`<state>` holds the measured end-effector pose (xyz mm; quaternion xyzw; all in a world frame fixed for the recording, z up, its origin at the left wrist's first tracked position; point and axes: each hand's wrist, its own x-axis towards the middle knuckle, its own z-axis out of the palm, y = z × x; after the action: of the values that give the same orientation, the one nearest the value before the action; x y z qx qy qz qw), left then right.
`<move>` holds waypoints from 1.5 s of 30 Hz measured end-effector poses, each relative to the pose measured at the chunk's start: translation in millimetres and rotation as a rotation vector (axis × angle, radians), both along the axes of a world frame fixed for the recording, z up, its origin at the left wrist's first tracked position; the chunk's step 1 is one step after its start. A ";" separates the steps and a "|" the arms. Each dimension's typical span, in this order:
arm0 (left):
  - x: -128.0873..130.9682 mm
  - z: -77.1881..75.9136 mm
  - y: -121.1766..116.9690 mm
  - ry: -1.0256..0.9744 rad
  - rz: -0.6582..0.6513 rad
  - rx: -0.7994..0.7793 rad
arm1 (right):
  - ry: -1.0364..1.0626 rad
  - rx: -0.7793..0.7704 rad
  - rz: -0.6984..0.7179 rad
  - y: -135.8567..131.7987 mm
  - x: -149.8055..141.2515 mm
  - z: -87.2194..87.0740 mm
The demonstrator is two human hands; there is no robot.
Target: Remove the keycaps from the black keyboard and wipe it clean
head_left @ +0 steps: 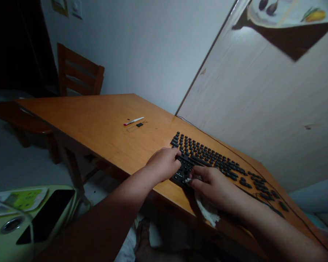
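Note:
A black keyboard base (184, 168) with its keycaps off lies at the table's front edge. My left hand (165, 163) is closed on the left end of the base, fingers over its far edge. My right hand (211, 182) pinches a white tissue (207, 211) against the bare key sockets, and the rest of the tissue hangs below the hand. Loose black keycaps (205, 151) stand in rows on the table behind the base. Much of the base's right part is hidden by my right hand and forearm.
On the wooden table (98, 112) lie a white and red pen-like tool (133, 121) and a wire keycap puller (139, 124). A black cable (221, 142) runs along the wall side. A chair (80, 71) stands beyond; a green cart (43, 218) holds a phone (47, 214).

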<state>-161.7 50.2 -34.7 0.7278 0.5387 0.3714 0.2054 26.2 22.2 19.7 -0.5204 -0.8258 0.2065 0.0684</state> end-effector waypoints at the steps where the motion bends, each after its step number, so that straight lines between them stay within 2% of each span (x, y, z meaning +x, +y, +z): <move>1: 0.1 -0.1 0.1 -0.005 -0.001 -0.007 | -0.028 0.017 0.004 -0.8 2.8 0.9; 6: 0.5 -1.3 0.9 -0.015 -0.004 -0.032 | -0.081 -0.062 -0.028 -1.7 20.7 6.1; 9: 0.5 -1.7 0.8 0.009 -0.005 -0.026 | -0.012 -0.103 -0.066 0.6 29.5 9.7; 14: 0.4 -1.3 0.7 0.039 0.017 -0.007 | 0.151 -0.026 -0.057 0.7 22.2 10.9; 18: -0.3 -2.1 1.6 0.042 -0.003 0.033 | 0.068 -0.015 0.003 -0.9 8.6 6.2; 22: -0.9 -4.9 3.2 0.047 0.006 0.059 | -0.044 -0.012 0.010 -3.9 10.5 3.9; 30: -2.0 -5.6 4.4 0.057 -0.003 0.049 | -0.031 -0.018 -0.049 -13.5 44.1 -0.6; 39: -2.3 -6.4 6.8 0.069 -0.026 0.061 | 0.043 -0.058 -0.089 -16.9 68.2 -3.7; 45: -2.7 -4.4 7.6 0.064 -0.026 0.057 | 0.159 -0.156 -0.228 -17.0 105.0 -1.8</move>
<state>-164.4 57.7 -39.1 0.7519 0.5246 0.3604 0.1718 131.3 5.2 17.9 -0.5965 -0.7348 0.3013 0.1157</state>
